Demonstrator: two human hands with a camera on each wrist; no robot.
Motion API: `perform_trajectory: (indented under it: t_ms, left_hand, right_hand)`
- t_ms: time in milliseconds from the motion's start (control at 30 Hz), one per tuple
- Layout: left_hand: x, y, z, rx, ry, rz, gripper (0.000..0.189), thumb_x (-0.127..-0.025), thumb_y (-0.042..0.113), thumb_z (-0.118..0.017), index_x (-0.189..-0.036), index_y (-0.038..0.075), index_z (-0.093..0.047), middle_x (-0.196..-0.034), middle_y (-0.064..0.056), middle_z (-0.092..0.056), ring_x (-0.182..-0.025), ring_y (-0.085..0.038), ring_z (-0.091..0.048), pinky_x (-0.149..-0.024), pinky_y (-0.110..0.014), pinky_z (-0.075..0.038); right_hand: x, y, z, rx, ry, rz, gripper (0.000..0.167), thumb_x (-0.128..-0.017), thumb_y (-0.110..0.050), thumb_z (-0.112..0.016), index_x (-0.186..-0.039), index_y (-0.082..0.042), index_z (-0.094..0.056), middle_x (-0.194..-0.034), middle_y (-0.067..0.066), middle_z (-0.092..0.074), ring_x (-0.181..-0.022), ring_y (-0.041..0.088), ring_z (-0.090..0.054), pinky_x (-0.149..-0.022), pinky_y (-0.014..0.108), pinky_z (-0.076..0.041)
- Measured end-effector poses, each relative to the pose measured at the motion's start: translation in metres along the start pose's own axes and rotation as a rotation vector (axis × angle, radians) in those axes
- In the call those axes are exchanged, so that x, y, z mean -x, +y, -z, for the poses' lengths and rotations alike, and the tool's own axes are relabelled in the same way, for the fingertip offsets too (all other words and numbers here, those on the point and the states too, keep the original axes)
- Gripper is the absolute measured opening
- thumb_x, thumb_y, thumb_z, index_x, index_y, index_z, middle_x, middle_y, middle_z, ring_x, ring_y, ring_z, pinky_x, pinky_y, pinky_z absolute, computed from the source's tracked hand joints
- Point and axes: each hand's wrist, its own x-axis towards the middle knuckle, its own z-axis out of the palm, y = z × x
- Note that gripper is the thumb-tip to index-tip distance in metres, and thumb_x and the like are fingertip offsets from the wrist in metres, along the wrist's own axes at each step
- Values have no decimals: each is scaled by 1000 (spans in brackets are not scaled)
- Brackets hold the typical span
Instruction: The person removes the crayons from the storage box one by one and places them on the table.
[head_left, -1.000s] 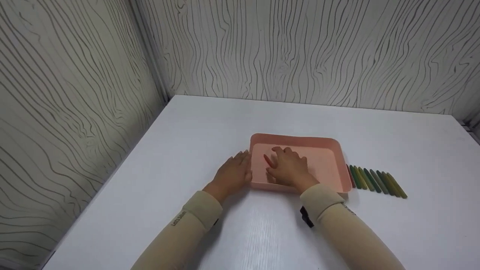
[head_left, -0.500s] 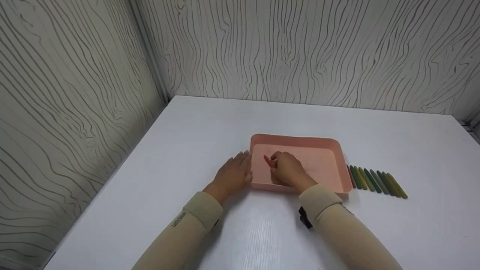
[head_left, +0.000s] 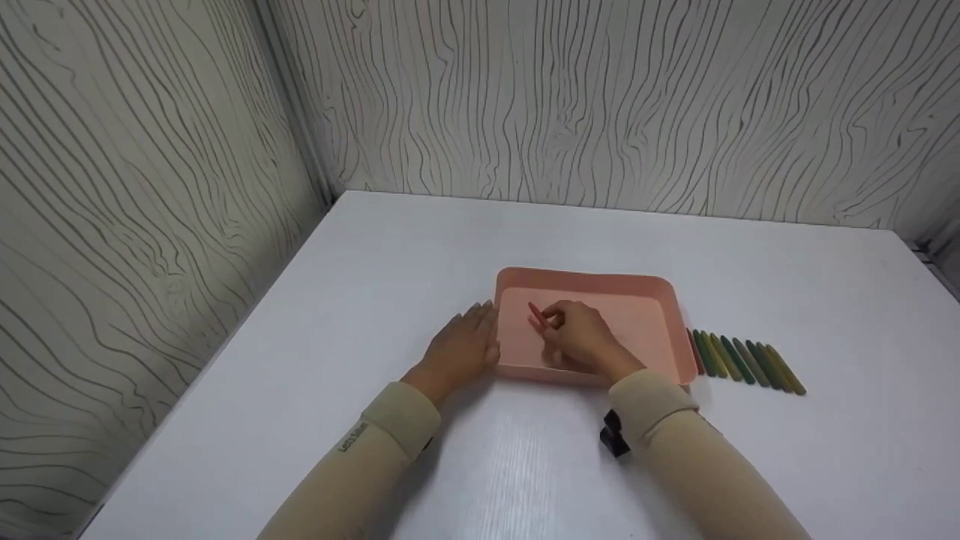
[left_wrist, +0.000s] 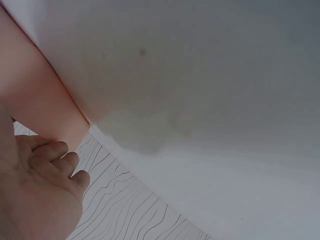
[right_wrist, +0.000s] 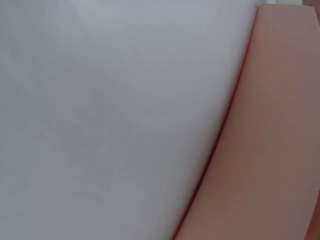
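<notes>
In the head view, my right hand [head_left: 583, 330] pinches a red crayon [head_left: 535, 311] between thumb and fingers. It is over the left half of a shallow pink tray [head_left: 664, 330]. The crayon tilts, its tip pointing up and to the left, and its lower end is hidden by my fingers. My left hand [head_left: 459, 346] rests beside the tray's left wall with fingers extended, touching it. The left wrist view shows this hand [left_wrist: 47, 187] against the pink wall [left_wrist: 45, 95]. Only the tray's outer wall [right_wrist: 265, 125] is plain in the right wrist view.
A slanted row of several green, yellow and red crayons [head_left: 742, 361] lies on the white table [head_left: 420, 240] just right of the tray. A wood-grain patterned panel [head_left: 600, 105] rises at the table's back, another [head_left: 150, 187] along the left.
My right hand has gone from spread fingers over the red crayon to pinching it, and the crayon has been raised slightly off the tray floor. The left hand stays at the tray's wall.
</notes>
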Motion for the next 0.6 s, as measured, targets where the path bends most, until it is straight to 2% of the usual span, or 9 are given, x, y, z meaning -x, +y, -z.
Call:
perform_trajectory:
  t_ms: [133,233,367,467,600]
  left_hand:
    - [0,0,-2,-5,-8,3,54,-99,24,-38,-146,-2,-33,-150,-14,-35,-138,-26,-30,-111,-41,-26]
    - [0,0,-2,1,-10,2,54,-98,24,-39,-145,-2,-33,-149,-14,-35,-138,-27,-30,-111,-42,-26]
    - [1,0,0,26,-31,1,55,-99,24,-39,-146,-3,-31,-151,-14,-33,-139,-28,-28,-112,-42,-24]
    - [2,0,1,39,-39,-2,55,-99,25,-37,-147,-3,-30,-151,-15,-31,-140,-28,-26,-112,-43,-23]
    - [1,-1,0,41,-19,-3,55,-98,24,-38,-146,-4,-32,-150,-16,-33,-139,-29,-28,-112,-43,-24]
  right_hand:
    - [4,0,8,-94,3,-21,33,-91,-23,-66,-117,-3,-62,-99,9,-63,-89,23,-58,-80,39,-49]
    - [6,0,17,-121,17,-22,32,-91,-17,-65,-119,-3,-61,-102,10,-61,-92,24,-56,-79,37,-48]
    - [9,3,30,-91,59,23,33,-89,-6,-62,-122,-1,-61,-101,12,-63,-93,26,-57,-71,32,-48]
    - [12,7,41,-74,80,44,35,-88,-4,-60,-124,0,-60,-103,14,-62,-95,27,-57,-66,28,-47]
    - [17,14,59,-58,108,62,37,-89,-4,-58,-125,0,-59,-106,16,-62,-97,28,-57,-66,28,-47]
